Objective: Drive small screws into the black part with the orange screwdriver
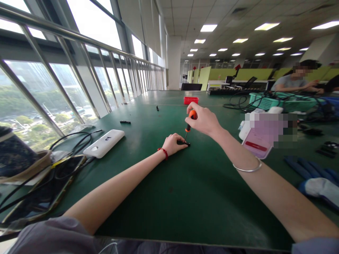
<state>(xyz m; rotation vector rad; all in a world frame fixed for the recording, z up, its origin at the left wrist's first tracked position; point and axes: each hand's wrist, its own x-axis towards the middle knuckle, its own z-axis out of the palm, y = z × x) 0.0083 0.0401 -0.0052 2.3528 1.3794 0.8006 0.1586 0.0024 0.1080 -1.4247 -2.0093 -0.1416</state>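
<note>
Head view: my right hand [203,120] grips an orange-and-black screwdriver [188,127], held tip-down at a small black piece [188,144] that my left hand [172,144] pinches on the green table [169,208].

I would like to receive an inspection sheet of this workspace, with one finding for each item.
Surface: green tabletop, with light reflections.
Job's things: orange-and-black screwdriver, tip down at a small black part.
Clutter: white power-bank-like device, black strip, red box, blue-and-white gloves.
Hands: left hand holds the small black part at the tabletop; right hand grips the screwdriver by its handle.
Cables: black cables at left, some over a dark-screened device; others by a teal basket at right.
Surroundings: metal railing and windows at left; another person at far right.
</note>
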